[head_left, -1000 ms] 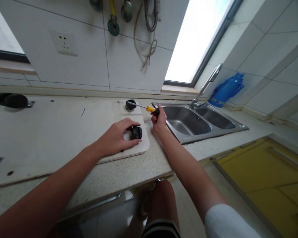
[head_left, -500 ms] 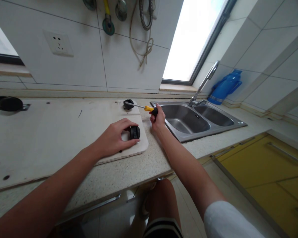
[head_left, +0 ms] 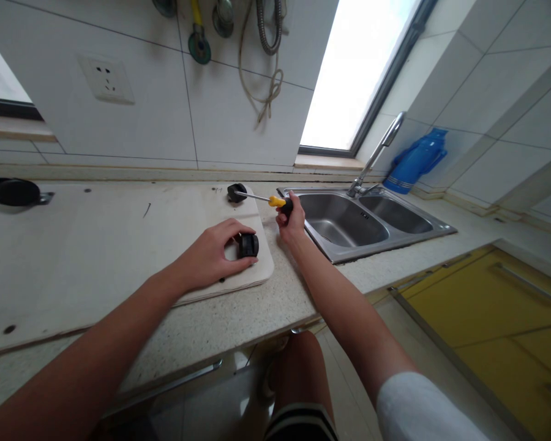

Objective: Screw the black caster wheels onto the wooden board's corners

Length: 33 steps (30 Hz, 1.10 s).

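My left hand [head_left: 223, 251] is closed around a black caster wheel [head_left: 248, 245] near the front right corner of a pale wooden board [head_left: 119, 245]. In my right hand [head_left: 292, 219] is a screwdriver [head_left: 276, 201] with a yellow and black handle, its metal shaft pointing left. The shaft's end overlaps a second black caster [head_left: 237, 193] at the board's back right corner; whether the tip touches it I cannot tell. Another black caster [head_left: 16, 192] with a metal plate sits at the board's far left.
A double steel sink [head_left: 344, 226] with a tap [head_left: 386, 141] is set in the speckled counter [head_left: 239, 312] on the right. Behind it stands a blue thermos flask [head_left: 416, 160]. Pipes and a hose [head_left: 269, 30] hang on the tiled wall, and a yellow cabinet [head_left: 500, 294] is at the right.
The screwdriver has shifted very slightly to the right with my right hand. My left hand stays on the front caster wheel.
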### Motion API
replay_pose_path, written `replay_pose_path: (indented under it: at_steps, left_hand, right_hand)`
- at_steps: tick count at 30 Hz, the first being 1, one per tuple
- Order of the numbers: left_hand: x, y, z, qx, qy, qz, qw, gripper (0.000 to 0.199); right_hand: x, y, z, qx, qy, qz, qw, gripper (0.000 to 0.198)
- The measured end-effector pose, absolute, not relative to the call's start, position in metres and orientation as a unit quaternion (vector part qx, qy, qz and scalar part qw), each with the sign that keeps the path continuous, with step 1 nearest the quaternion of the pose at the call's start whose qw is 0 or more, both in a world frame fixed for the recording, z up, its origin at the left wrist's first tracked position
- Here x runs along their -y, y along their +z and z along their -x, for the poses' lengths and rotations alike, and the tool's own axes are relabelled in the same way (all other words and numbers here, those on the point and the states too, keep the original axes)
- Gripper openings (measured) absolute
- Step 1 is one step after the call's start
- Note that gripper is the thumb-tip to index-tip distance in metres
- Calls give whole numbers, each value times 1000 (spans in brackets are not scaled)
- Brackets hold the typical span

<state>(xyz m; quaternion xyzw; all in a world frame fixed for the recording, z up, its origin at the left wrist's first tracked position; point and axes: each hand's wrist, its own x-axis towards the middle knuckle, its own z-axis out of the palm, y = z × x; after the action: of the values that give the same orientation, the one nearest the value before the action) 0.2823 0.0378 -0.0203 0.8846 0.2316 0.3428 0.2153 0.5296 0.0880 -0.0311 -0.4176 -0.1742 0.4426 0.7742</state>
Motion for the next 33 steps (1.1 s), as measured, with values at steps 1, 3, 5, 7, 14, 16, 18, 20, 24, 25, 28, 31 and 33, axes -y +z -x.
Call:
replay_pose_path:
  at_steps: [1, 3, 5, 7, 14, 16, 18, 20, 24, 25, 28, 31, 33]
  left_hand:
    - [-38, -21, -282, -232, 339, -886, 214, 47]
    - [-39, -22, -283, -231, 328, -894, 200, 50]
    - [-40, -24, -284, -233, 315, -903, 176, 53]
    - [-40, -25, -285, -240, 304, -909, 156, 56]
    - [-34, -25, -288, -289, 283, -904, 139, 57]
    - [-32, -24, -289, -304, 270, -903, 137, 58]
    - [-30, -23, -290, -316, 257, -903, 137, 58]
    - [-29, -23, -291, -322, 251, -903, 130, 57]
    - [-27, -25, -293, -336, 253, -901, 111, 56]
    - [-26, -26, -293, -341, 254, -899, 111, 58]
    - [-26, -28, -295, -355, 254, -893, 111, 63]
    - [-25, -29, -296, -357, 254, -892, 106, 62]
    - [-25, -29, -295, -352, 253, -894, 111, 65]
  right_hand:
    - [-88, -31, -530, 174, 443, 416, 775, 33]
    - [-87, -30, -529, 173, 443, 415, 776, 32]
    - [-87, -30, -529, 174, 442, 414, 776, 32]
    - [-87, -30, -529, 175, 440, 414, 777, 32]
    - [-88, -30, -528, 181, 441, 410, 778, 35]
    - [-88, -31, -529, 182, 448, 409, 773, 32]
    - [-88, -31, -529, 184, 457, 407, 769, 32]
    - [-88, -31, -530, 186, 464, 404, 766, 36]
    - [-87, -30, -529, 190, 471, 399, 764, 38]
    - [-87, -30, -529, 190, 471, 398, 764, 37]
    - [-86, -30, -529, 191, 472, 395, 765, 36]
    - [-86, -30, -529, 193, 473, 393, 764, 37]
    - [-87, -30, -529, 191, 473, 394, 765, 34]
